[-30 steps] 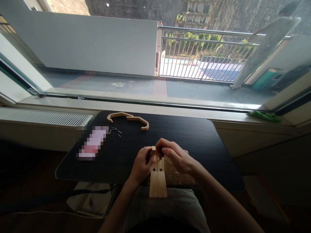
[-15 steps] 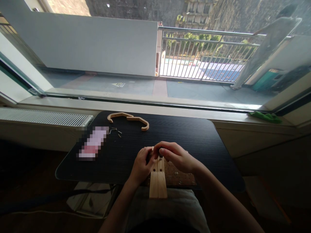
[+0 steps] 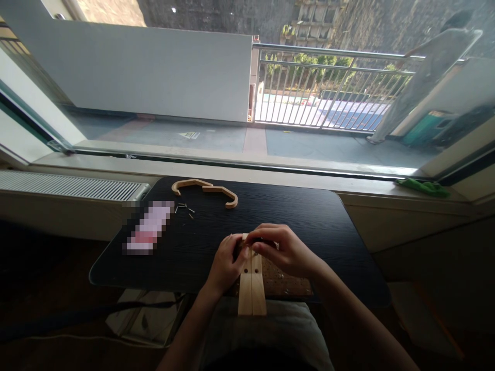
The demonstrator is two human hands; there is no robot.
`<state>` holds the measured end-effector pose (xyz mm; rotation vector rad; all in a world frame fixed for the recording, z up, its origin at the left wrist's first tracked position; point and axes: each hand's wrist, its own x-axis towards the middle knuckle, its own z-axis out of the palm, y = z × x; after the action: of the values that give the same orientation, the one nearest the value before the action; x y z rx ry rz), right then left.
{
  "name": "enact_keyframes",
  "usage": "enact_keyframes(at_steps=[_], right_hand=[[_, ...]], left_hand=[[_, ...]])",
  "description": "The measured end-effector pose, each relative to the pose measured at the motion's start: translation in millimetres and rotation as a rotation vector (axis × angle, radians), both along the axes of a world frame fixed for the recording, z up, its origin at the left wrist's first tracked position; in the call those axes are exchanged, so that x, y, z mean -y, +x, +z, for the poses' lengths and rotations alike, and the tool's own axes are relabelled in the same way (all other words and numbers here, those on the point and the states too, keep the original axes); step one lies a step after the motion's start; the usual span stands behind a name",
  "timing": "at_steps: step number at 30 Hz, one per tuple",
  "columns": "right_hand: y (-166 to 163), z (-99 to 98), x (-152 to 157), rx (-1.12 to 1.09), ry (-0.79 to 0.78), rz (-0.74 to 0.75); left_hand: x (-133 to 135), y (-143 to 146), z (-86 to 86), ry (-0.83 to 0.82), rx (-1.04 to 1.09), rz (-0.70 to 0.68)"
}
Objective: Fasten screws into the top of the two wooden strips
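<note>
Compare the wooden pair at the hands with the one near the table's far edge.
The near pair lies side by side; the far pair meets end to end. The left hand and right hand partly cover the near pair; the far pair lies uncovered. The far pair's outer ends curl into hooks; the near pair's near ends are square. Both are pale wood.

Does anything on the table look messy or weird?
A little: small metal pieces lie loose at odd angles on the black table. Beside them, a pinkish thing is blurred into squares, so I can't name it.
</note>
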<state>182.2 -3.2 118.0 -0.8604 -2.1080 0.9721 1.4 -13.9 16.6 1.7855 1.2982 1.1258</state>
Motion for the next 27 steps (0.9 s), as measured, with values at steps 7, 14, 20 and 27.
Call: enact_keyframes(at_steps=[7, 14, 20, 27], right_hand=[[0.5, -3.8, 1.0, 0.136, 0.193, -0.122], [0.8, -2.2, -1.5, 0.292, 0.344, -0.176], [2.7, -2.8, -3.1, 0.424, 0.418, -0.248], [3.1, 1.2, -3.4, 0.499, 0.436, -0.279]], left_hand=[[0.1, -0.1, 0.9, 0.013, -0.003, -0.003], [0.3, -1.4, -3.3, -0.005, -0.011, 0.000], [0.4, -0.4, -2.4, 0.021, -0.018, 0.015], [0.3, 0.0, -3.4, 0.034, -0.022, 0.009]])
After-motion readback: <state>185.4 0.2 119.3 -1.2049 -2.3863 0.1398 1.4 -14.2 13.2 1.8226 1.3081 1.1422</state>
